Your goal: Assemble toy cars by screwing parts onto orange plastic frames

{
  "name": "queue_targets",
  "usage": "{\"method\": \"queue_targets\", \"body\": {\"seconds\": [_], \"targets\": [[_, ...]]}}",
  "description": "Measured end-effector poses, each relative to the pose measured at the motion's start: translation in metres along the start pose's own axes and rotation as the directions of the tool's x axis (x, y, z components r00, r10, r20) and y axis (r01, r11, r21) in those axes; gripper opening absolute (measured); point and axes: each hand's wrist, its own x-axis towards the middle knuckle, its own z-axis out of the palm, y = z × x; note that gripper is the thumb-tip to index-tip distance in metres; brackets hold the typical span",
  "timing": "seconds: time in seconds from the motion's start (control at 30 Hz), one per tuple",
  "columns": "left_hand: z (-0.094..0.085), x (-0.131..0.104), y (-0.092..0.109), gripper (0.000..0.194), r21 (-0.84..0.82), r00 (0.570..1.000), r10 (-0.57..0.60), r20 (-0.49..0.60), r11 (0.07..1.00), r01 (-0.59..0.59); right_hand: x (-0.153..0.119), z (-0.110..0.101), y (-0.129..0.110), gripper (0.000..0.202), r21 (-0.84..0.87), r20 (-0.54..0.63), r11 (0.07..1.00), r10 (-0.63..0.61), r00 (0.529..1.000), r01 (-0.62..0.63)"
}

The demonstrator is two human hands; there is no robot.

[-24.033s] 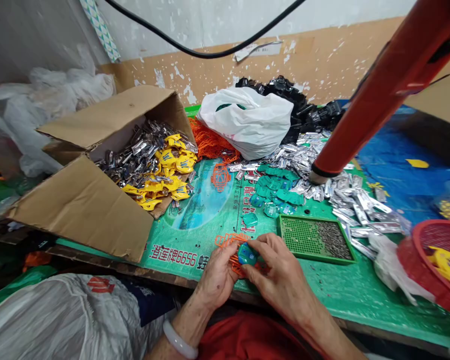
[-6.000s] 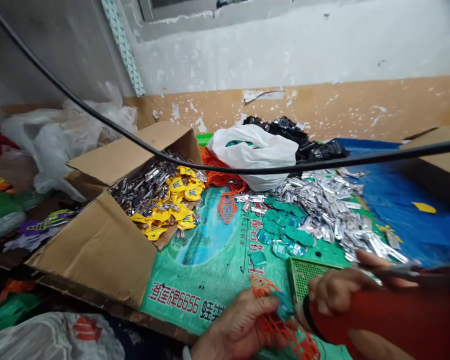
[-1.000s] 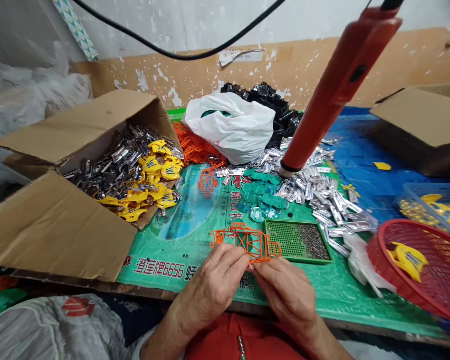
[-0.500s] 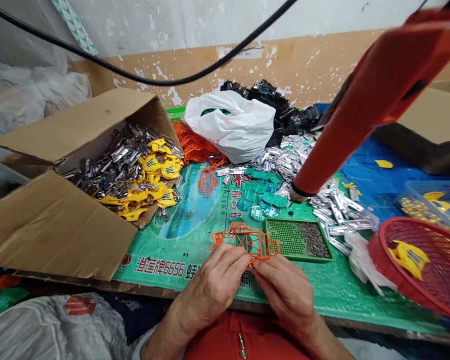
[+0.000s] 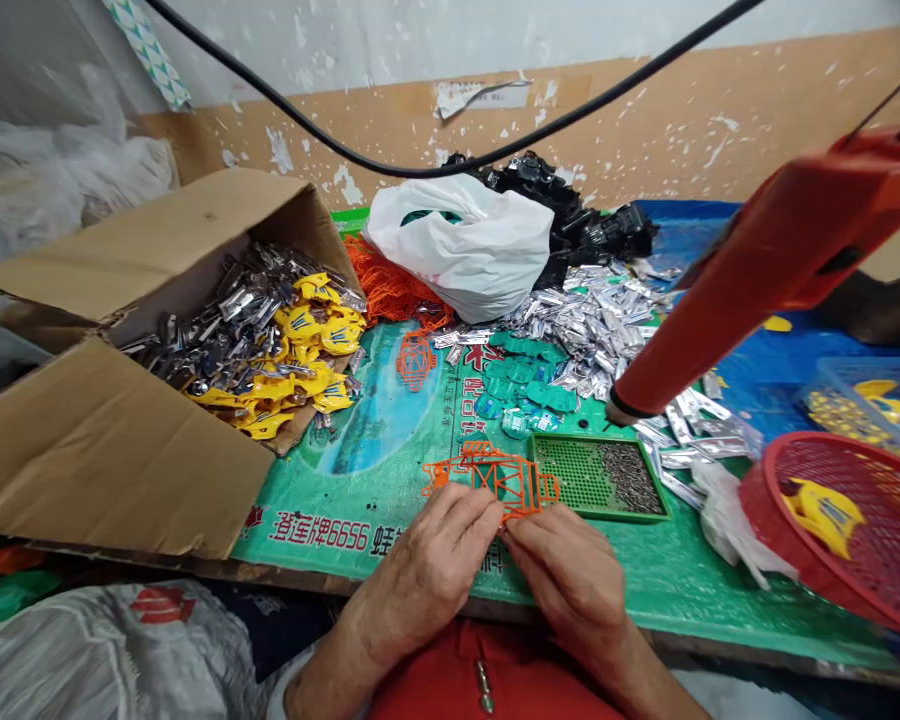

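An orange plastic lattice frame (image 5: 506, 485) is held between my two hands just above the green sheet, its far side showing beyond my fingers. My left hand (image 5: 450, 540) is closed in a pinch at the frame's near edge. Close beside it, my right hand (image 5: 570, 570) pinches the same edge with its fingertips almost touching the left ones. Anything small between the fingertips is hidden. Right behind my right hand lies a green tray (image 5: 574, 480) with many small dark metal pieces at its right end. A red electric screwdriver (image 5: 727, 290) hangs tip down beyond the tray.
At the left, an open cardboard box (image 5: 142, 440) spills silver and yellow parts (image 5: 319, 335). A white bag (image 5: 465, 240), orange frames (image 5: 390, 280), black parts (image 5: 607, 235) and silver pieces (image 5: 600, 320) lie at the back. A red basket (image 5: 772, 520) stands at the right.
The screwdriver has swung to the right and the black cable across the top has shifted right and sagged differently. Both hands keep their pinch on the orange frame, nearly still.
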Motion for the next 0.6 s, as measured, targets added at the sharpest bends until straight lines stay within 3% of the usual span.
{"method": "queue_targets", "body": {"seconds": [0.47, 0.6], "targets": [[-0.0005, 0.0007, 0.0001, 0.027, 0.017, 0.999, -0.001, 0.032, 1.000, 0.001, 0.0023, 0.0003, -0.0018, 0.010, -0.003, -0.025, 0.999, 0.046, 0.999, -0.046], [-0.0012, 0.0019, 0.0003, 0.030, 0.052, 0.999, -0.007, 0.045, 0.999, 0.005, 0.0011, 0.0016, -0.0049, 0.014, -0.193, 0.035, 0.981, 0.027, 0.999, -0.020]]}}
